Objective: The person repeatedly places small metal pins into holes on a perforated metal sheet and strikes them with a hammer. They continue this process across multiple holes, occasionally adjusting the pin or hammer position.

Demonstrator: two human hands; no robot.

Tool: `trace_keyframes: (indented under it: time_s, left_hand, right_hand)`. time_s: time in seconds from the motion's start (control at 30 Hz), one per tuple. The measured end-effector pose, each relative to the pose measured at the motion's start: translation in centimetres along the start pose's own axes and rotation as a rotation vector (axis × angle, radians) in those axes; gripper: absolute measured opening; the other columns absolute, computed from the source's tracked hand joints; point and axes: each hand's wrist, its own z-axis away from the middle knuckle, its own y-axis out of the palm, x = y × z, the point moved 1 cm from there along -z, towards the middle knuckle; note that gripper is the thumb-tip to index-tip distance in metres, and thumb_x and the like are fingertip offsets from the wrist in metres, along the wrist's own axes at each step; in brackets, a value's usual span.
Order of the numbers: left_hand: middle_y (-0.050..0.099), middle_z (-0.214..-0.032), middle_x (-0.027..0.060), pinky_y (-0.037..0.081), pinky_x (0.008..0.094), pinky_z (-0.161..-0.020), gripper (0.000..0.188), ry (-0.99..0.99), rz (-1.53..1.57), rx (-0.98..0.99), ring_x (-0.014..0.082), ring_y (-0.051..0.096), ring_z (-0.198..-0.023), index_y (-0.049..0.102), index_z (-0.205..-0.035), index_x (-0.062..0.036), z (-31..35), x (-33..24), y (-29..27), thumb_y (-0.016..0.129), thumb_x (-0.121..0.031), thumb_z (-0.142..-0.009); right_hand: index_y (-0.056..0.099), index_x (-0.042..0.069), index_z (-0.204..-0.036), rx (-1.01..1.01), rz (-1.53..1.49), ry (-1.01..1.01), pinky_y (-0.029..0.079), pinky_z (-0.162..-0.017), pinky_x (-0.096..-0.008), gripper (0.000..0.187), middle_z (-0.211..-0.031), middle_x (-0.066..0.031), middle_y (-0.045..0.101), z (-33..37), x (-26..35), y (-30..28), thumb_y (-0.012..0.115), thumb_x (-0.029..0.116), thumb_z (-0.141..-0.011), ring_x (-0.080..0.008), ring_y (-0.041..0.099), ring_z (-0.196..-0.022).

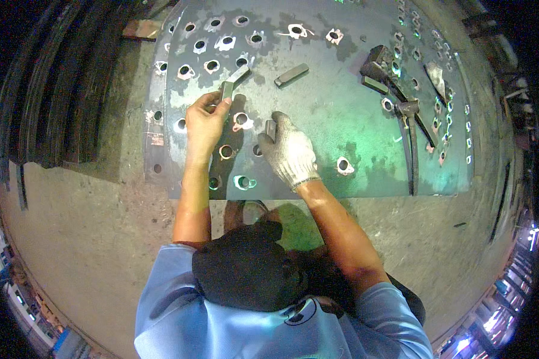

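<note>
My bare left hand [205, 122] pinches a short square metal bar [227, 90] upright between thumb and fingers, over a large steel plate [317, 119]. A second metal bar [239, 73] lies just beyond the left fingertips, beside a hole in the plate. My right hand [290, 149], in a pale knitted glove, is closed around another short metal bar [270, 128], partly hidden by its fingers. Farther off, between and beyond the hands, a loose metal bar [291, 75] with a tapered end rests on the plate.
To the right on the plate lie a heavy-headed hammer [377, 61], a second hammer [408, 109] across it, a small bar [374, 85] and a pale crumpled piece [435, 78]. Round holes with chalky marks dot the plate. Long dark steel sections [54, 90] are stacked at left.
</note>
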Motion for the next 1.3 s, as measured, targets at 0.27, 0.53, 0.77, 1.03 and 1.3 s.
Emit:
trace_keyframes:
  time_s: [0.27,0.53,0.77,1.03,1.3]
  left_hand:
    - [0.072,-0.097,0.0107,0.066,0.0298,-0.071,0.013,-0.718,1.327,0.347,0.0238,0.073,-0.085,0.068,-0.103,-0.0025,1.9,-3.5,0.9,0.072,-0.010,-0.093]
    - [0.070,-0.094,0.0101,0.063,0.0279,-0.064,0.020,-0.754,1.236,0.370,0.0213,0.071,-0.077,0.065,-0.107,-0.0030,1.7,-4.1,2.6,0.074,-0.015,-0.093]
    - [0.069,-0.088,0.0088,0.056,0.0312,-0.062,0.054,-0.051,0.249,0.252,0.0156,0.070,-0.077,0.054,-0.137,-0.0032,4.3,-7.6,3.2,0.076,-0.009,-0.089]
    - [0.067,-0.097,0.0105,0.055,0.0403,-0.077,0.041,0.709,-0.191,0.394,0.0312,0.065,-0.090,0.066,-0.123,-0.0130,7.5,-9.0,6.1,0.076,-0.018,-0.083]
    - [0.070,-0.102,0.0123,0.056,0.0377,-0.080,0.035,0.765,-0.084,0.465,0.0306,0.068,-0.091,0.070,-0.114,-0.0050,7.3,-7.7,10.0,0.080,-0.009,-0.081]
  right_hand:
    - [0.065,0.005,-0.125,-0.008,-0.380,0.155,0.055,-0.087,-0.0428,0.046,-0.106,-0.0232,0.073,-1.1,-1.9,-1.6,0.071,0.034,-0.091,-0.0354,0.072,-0.098]
    - [0.065,0.001,-0.124,0.018,-0.493,0.131,0.056,-0.085,-0.0387,0.044,-0.105,-0.0194,0.074,-0.8,-1.8,-1.9,0.071,0.030,-0.091,-0.0305,0.073,-0.096]
    - [0.067,-0.001,-0.121,0.231,-0.691,0.148,0.057,-0.080,-0.0337,0.038,-0.098,-0.0118,0.074,-0.1,-0.9,-4.5,0.072,0.022,-0.091,-0.0193,0.069,-0.087]
    - [0.068,0.002,-0.110,0.221,-0.479,0.038,0.057,-0.075,-0.0327,0.029,-0.091,-0.0059,0.072,1.9,-3.5,-6.8,0.075,0.007,-0.082,-0.0125,0.064,-0.082]
    - [0.066,0.001,-0.112,0.133,-0.804,0.082,0.059,-0.075,-0.0340,0.028,-0.103,-0.0088,0.071,2.0,-7.4,-7.2,0.067,-0.008,-0.086,-0.0153,0.068,-0.089]
